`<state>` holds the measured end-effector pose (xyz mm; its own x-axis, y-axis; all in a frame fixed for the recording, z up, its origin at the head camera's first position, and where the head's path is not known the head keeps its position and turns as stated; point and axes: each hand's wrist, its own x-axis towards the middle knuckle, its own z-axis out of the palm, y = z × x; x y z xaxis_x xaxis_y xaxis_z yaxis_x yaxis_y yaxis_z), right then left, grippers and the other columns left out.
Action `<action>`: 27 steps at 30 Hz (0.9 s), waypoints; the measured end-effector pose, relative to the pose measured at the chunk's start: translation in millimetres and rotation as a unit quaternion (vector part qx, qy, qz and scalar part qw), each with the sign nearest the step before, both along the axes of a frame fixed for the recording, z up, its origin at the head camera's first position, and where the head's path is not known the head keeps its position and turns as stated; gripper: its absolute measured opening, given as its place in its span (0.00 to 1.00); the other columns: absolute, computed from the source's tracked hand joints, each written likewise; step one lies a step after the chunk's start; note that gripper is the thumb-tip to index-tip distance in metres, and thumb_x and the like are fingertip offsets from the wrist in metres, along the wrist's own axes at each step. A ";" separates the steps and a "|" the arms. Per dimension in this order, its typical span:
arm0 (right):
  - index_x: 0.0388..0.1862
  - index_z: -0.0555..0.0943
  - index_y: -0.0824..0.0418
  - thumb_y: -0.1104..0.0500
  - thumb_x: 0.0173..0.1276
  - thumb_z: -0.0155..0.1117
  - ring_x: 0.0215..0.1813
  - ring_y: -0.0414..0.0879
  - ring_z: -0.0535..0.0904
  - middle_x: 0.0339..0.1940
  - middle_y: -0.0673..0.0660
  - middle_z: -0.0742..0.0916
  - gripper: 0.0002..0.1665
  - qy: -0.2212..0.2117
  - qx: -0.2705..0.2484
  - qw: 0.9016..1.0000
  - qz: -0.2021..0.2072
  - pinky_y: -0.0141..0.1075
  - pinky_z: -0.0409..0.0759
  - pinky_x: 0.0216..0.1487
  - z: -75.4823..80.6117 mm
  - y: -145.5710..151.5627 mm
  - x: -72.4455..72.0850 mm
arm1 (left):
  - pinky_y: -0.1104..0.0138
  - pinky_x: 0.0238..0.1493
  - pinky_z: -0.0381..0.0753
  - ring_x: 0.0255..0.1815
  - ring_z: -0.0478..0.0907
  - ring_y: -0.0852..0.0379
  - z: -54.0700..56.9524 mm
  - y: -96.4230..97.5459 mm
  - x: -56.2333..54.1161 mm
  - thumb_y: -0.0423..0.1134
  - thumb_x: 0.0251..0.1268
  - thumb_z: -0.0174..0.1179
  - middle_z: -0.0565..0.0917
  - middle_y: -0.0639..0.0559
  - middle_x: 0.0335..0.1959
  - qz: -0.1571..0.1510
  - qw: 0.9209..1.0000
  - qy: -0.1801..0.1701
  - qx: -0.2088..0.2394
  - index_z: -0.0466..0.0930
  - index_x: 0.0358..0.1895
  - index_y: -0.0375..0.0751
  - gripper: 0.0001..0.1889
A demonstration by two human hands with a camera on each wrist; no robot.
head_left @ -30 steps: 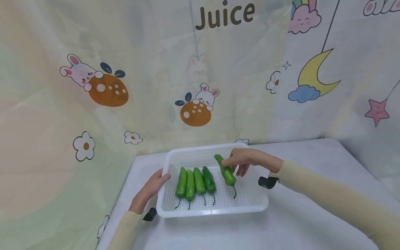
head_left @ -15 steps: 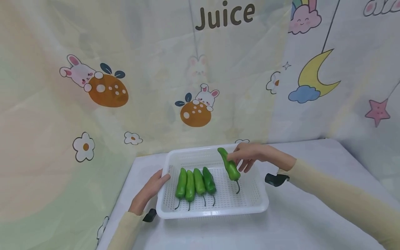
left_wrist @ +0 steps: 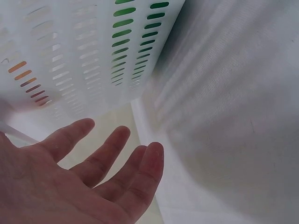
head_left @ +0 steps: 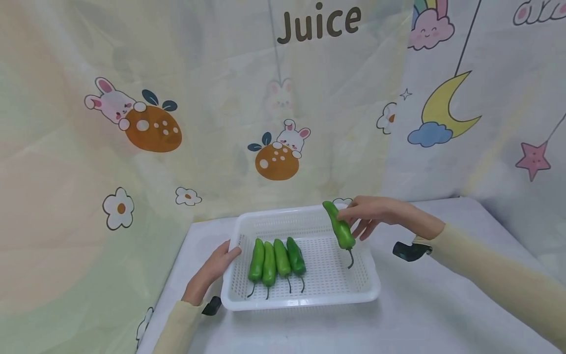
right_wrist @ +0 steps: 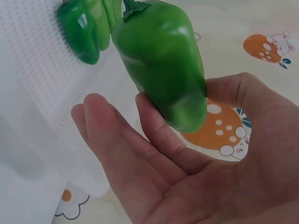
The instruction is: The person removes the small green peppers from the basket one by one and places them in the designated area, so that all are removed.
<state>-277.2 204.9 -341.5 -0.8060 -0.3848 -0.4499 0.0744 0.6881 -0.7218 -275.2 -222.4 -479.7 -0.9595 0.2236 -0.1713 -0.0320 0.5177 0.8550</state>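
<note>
My right hand (head_left: 373,211) pinches a green pepper (head_left: 340,228) between thumb and finger, above the white basket (head_left: 305,303). My left hand (head_left: 215,263) holds the basket's edge, thumb inside, other fingers spread outside. Four peppers (head_left: 282,258) lie inside, side by side, nearer my left hand.

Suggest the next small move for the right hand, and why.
Probably ease the held pepper rightward out of the white basket: the right hand pinches it over the right end, apart from the other four peppers, while the left hand holds the left side.
</note>
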 end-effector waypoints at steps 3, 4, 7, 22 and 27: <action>0.50 0.83 0.64 0.44 0.72 0.58 0.41 0.52 0.91 0.44 0.59 0.89 0.24 -0.005 -0.008 1.000 -0.003 0.43 0.90 0.42 1.9 8.0 1.9 | 0.57 0.32 0.91 0.36 0.90 0.46 0.3 0.0 0.1 0.45 0.79 0.43 0.86 0.39 0.50 -0.001 1.000 0.001 -0.003 0.58 0.77 0.42 0.27; 0.51 0.83 0.64 0.44 0.72 0.58 0.41 0.52 0.91 0.44 0.59 0.89 0.25 -0.005 -0.009 1.000 -0.003 0.43 0.90 0.42 2.2 10.8 2.4 | 0.58 0.32 0.91 0.36 0.90 0.46 0.3 -0.1 0.1 0.45 0.79 0.43 0.86 0.39 0.50 -0.002 1.000 0.001 -0.004 0.58 0.77 0.42 0.28; 0.53 0.82 0.64 0.44 0.73 0.57 0.42 0.52 0.90 0.44 0.59 0.89 0.25 -0.004 -0.007 1.000 0.000 0.43 0.90 0.42 3.3 19.6 4.4 | 0.58 0.33 0.91 0.36 0.90 0.46 0.4 -0.7 0.0 0.45 0.79 0.43 0.87 0.39 0.49 -0.005 1.000 0.000 -0.004 0.58 0.77 0.42 0.27; 0.56 0.81 0.67 0.43 0.75 0.56 0.45 0.51 0.90 0.42 0.57 0.90 0.29 -0.017 0.012 1.000 -0.017 0.42 0.90 0.45 -1.7 65.1 9.9 | 0.59 0.35 0.91 0.42 0.89 0.40 1.0 -4.3 -8.0 0.33 0.77 0.38 0.80 0.29 0.58 -0.103 0.992 0.059 0.041 0.60 0.76 0.41 0.26; 0.55 0.81 0.68 0.43 0.76 0.55 0.44 0.51 0.90 0.42 0.56 0.90 0.29 -0.020 0.017 0.999 -0.028 0.42 0.90 0.45 -8.3 81.7 9.0 | 0.59 0.35 0.91 0.42 0.89 0.41 1.7 -3.2 -8.6 0.34 0.78 0.38 0.80 0.30 0.59 -0.102 0.992 0.061 0.036 0.61 0.76 0.42 0.26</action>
